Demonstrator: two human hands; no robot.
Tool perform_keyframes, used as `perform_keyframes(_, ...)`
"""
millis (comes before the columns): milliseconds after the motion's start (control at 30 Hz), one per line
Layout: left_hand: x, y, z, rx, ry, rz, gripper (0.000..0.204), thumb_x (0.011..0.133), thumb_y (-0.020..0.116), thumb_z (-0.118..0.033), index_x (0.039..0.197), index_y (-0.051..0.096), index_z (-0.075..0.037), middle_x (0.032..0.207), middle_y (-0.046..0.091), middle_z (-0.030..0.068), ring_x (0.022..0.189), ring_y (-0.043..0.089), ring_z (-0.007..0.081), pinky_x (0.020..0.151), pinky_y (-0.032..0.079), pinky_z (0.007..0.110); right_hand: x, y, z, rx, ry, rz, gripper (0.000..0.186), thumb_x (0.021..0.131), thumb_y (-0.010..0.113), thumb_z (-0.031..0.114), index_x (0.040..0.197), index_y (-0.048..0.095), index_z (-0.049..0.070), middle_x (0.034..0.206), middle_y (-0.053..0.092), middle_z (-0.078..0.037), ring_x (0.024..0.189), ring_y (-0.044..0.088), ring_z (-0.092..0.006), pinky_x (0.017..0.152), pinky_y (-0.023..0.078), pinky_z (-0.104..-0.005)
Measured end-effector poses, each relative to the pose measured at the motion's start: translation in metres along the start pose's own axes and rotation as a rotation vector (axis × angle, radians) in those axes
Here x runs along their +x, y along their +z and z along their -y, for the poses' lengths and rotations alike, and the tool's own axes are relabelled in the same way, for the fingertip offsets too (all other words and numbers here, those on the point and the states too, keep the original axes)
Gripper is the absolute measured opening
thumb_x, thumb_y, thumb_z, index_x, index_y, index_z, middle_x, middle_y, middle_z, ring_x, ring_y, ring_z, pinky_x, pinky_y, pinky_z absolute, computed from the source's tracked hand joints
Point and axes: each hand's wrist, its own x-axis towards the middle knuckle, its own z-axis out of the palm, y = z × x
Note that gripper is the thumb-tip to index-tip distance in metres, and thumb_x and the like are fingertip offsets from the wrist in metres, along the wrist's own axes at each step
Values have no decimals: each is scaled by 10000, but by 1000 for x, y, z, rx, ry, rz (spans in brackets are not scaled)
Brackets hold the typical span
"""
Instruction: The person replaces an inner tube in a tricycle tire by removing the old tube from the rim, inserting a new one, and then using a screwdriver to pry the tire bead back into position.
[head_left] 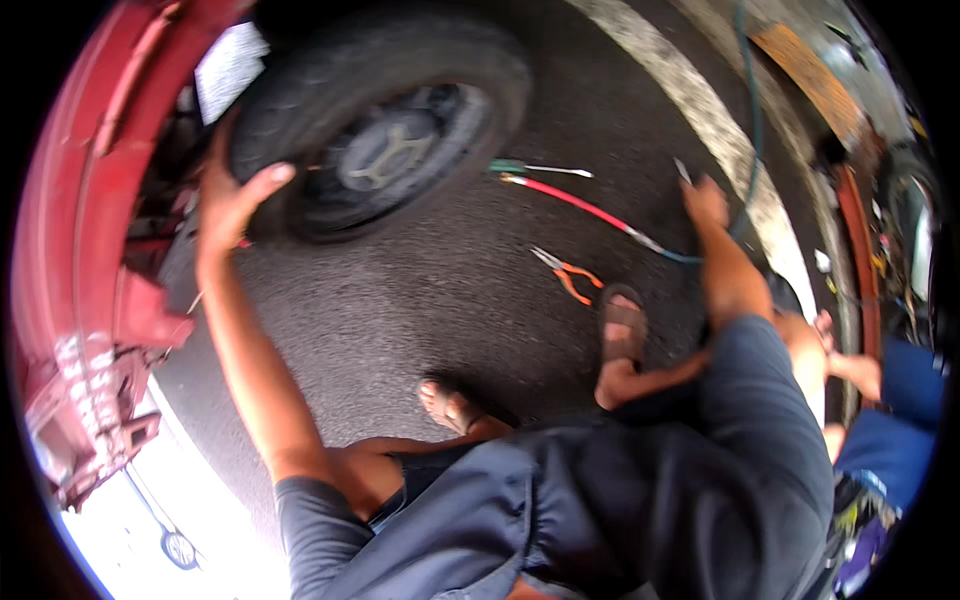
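A black-tyred wheel [385,92] with a dark rim tilts at the upper left, by the red vehicle body. My left hand [228,205] grips its left edge, thumb over the sidewall and fingers hidden behind the tyre. Out to the right, my right hand [706,203] is closed on a small, thin object [683,170] with a pale metallic tip; blur hides its kind. Between my hands lie a green-handled tool with a metal shaft [540,169], a red-and-teal air hose [585,205] and orange-handled pliers [568,274] on the asphalt.
The red vehicle body [75,220] runs along the left side. A white painted line [690,90] curves along the right, with the teal hose crossing it. A person in blue clothing [890,430] is at the right edge. My sandalled feet [622,330] stand near the pliers.
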Motion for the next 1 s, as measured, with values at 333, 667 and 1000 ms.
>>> perform_keyframes(333,10,9,-9,-183,-63,55,1150,550,911,-500,1444,405,18,1282,605,213,1201,581,291,1048,426,378,21,58,-32,319,-591,-431,310,954,604,295,1173,591,75,1059,637,-206,975,627,-408,775,505,-468)
perform_keyframes(667,8,11,-17,-95,31,-56,1046,614,888,-412,1433,422,42,1382,510,229,1297,485,316,1099,357,402,-202,8,279,1008,-895,180,484,953,523,541,865,680,92,746,670,-157,755,661,-387,678,502,-479)
perform_keyframes(1000,5,47,-99,689,187,-118,1033,602,894,-288,1476,377,-96,1312,509,210,1164,508,424,975,430,496,-217,28,295,1170,-1065,160,428,894,646,503,824,672,81,654,622,-98,645,624,-317,588,469,-415)
